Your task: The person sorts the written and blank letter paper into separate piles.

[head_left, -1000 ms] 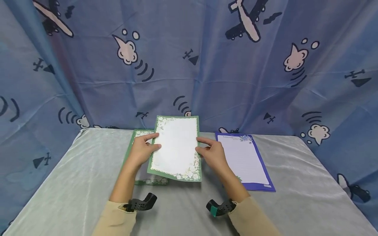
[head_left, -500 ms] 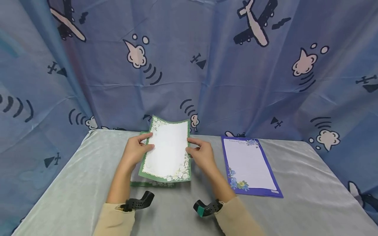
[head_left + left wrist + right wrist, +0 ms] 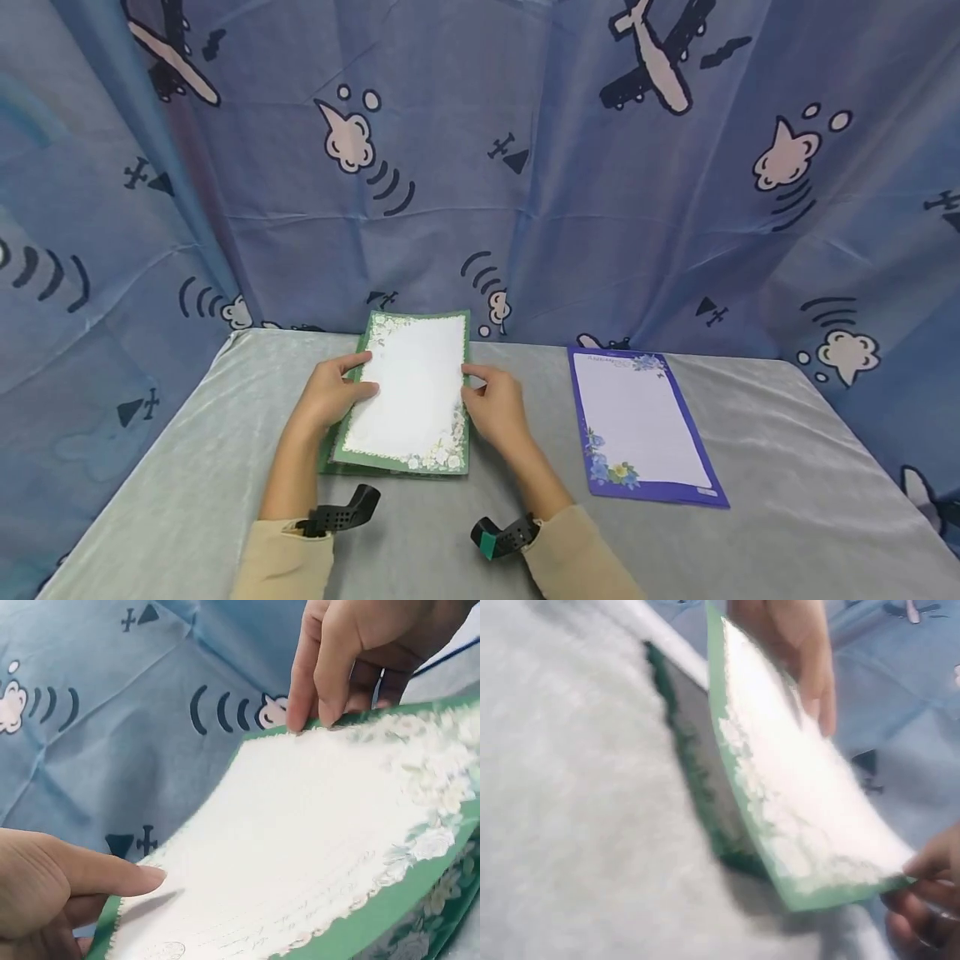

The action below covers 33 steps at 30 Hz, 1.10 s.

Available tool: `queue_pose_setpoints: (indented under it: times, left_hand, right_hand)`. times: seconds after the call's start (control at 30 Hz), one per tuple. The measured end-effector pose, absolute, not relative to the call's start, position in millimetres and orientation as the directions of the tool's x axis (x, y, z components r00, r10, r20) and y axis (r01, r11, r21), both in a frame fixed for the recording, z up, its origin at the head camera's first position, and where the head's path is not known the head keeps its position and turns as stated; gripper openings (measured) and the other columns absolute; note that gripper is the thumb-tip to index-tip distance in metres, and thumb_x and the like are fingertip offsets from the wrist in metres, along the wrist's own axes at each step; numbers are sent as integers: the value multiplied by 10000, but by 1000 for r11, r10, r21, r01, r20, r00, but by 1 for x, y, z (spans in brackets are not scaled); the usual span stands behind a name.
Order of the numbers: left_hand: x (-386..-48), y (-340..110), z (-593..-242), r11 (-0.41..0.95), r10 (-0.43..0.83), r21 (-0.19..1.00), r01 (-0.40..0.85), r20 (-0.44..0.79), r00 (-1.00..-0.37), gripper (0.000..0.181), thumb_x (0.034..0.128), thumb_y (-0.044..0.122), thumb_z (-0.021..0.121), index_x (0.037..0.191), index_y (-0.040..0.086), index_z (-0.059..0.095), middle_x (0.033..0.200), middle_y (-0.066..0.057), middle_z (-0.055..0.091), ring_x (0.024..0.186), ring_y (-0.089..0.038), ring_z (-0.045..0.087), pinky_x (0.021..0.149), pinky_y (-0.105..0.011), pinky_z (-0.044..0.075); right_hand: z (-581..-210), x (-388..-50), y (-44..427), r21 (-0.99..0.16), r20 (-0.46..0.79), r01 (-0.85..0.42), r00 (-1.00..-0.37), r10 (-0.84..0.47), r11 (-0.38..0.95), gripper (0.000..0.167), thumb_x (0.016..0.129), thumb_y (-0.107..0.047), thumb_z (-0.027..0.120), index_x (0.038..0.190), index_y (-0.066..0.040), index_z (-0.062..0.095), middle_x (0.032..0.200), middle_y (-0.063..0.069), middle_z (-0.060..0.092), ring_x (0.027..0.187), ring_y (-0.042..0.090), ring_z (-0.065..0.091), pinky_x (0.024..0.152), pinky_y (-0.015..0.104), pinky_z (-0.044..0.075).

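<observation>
A green-bordered sheet of floral paper [image 3: 414, 387] is held by its two long sides, slightly bowed. My left hand [image 3: 328, 395] pinches its left edge, the thumb lying on the white face. At the right edge my right hand [image 3: 497, 407] pinches it between thumb and fingers. Beneath it, mostly hidden, lies another green floral sheet [image 3: 697, 780] on the cloth; the right wrist view shows a gap between the two. In the left wrist view the held sheet [image 3: 285, 825] curves between both hands.
To the right, a purple-bordered sheet with blue flowers [image 3: 637, 425] lies on the pale cloth-covered table [image 3: 795, 483]. Behind the table hangs a blue curtain [image 3: 420, 150] printed with planes and clouds. A black wrist device [image 3: 341, 512] sits on the left forearm, a similar one [image 3: 506, 537] on the right.
Both hands have carried the green-bordered sheet left and lowered it over the other green sheet, now covering most of it. The purple sheet has come fully into view as the right arm moved away.
</observation>
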<state>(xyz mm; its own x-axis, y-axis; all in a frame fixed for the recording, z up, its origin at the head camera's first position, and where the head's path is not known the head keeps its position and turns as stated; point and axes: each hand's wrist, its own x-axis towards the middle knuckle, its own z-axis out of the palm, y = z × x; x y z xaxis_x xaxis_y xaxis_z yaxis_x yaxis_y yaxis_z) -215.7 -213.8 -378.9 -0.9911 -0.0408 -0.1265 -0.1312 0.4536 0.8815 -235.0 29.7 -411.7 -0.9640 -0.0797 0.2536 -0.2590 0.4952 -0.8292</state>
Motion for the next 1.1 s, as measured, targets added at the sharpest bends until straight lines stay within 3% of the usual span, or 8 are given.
queue_pose_setpoints:
  times: [0.1, 0.13, 0.33, 0.37, 0.43, 0.57, 0.7, 1.1]
  left_hand:
    - [-217, -214, -382, 468, -46, 873, -138, -132, -990, 566, 979, 84, 608, 1520, 43, 445, 1630, -211, 331, 953, -232, 608, 828, -323, 467]
    - [-217, -215, -384, 472, -48, 870, -140, -133, -990, 549, 989, 86, 592, 1517, 39, 447, 1629, -218, 329, 889, -257, 588, 812, -342, 469]
    - [-219, -218, -392, 519, -65, 841, -150, -136, -989, 458, 1046, 85, 480, 1497, 6, 464, 1614, -263, 325, 1205, -429, 546, 974, -508, 465]
    - [-219, -218, -393, 528, -69, 835, -153, -138, -988, 452, 1048, 81, 471, 1493, 1, 467, 1610, -270, 327, 1368, -442, 453, 1050, -533, 435]
    - [-219, -219, -395, 541, -76, 825, -161, -142, -987, 446, 1047, 71, 460, 1487, -3, 474, 1604, -279, 328, 1479, -440, 328, 1103, -556, 397]
    - [-221, -221, -402, 578, -96, 799, -165, -134, -986, 445, 1026, 62, 489, 1467, -1, 504, 1582, -282, 368, 1434, -427, 398, 1119, -564, 399]
    - [-224, -221, -409, 645, -116, 746, -165, -118, -986, 447, 1001, 48, 529, 1445, -3, 531, 1542, -285, 426, 1467, -457, 349, 1176, -603, 333]
    - [-223, -218, -417, 756, -160, 642, -131, -12, -987, 473, 955, 90, 620, 1420, 18, 567, 1484, -276, 506, 1423, -470, 416, 1164, -598, 352]
  right_hand:
    - [-418, -236, 29, -788, 296, -308, -949, -110, 532, 335, 870, 9, 623, 1182, -18, 742, 1033, 147, 733, 491, 28, 414, 501, 206, 371]
    - [-421, -235, 28, -784, 293, -312, -948, -123, 536, 335, 876, 8, 623, 1190, -18, 738, 1084, 160, 732, 480, 30, 391, 495, 204, 357]
    - [-432, -235, 28, -699, 315, -367, -929, -196, 614, 323, 893, -25, 676, 1212, -21, 727, 1146, 150, 737, 550, 65, 419, 587, 226, 403]
    - [-433, -235, 27, -677, 322, -377, -924, -206, 632, 319, 895, -36, 681, 1211, -25, 728, 1131, 139, 741, 586, 77, 455, 616, 239, 425]
    - [-436, -235, 25, -644, 327, -385, -920, -218, 661, 312, 899, -59, 691, 1207, -42, 733, 1101, 116, 748, 675, 110, 545, 668, 275, 477]
    - [-442, -236, 22, -607, 343, -387, -915, -211, 694, 288, 898, -94, 704, 1181, -64, 748, 1110, 104, 759, 917, 221, 693, 814, 388, 561]
    - [-446, -235, 20, -574, 381, -392, -905, -189, 719, 261, 888, -123, 725, 1141, -75, 765, 1140, 109, 762, 1033, 301, 694, 918, 462, 536]
    - [-452, -228, 18, -436, 391, -426, -883, -259, 793, 293, 949, -286, 688, 1201, -149, 748, 1279, 50, 703, 1169, 308, 597, 881, 471, 451]
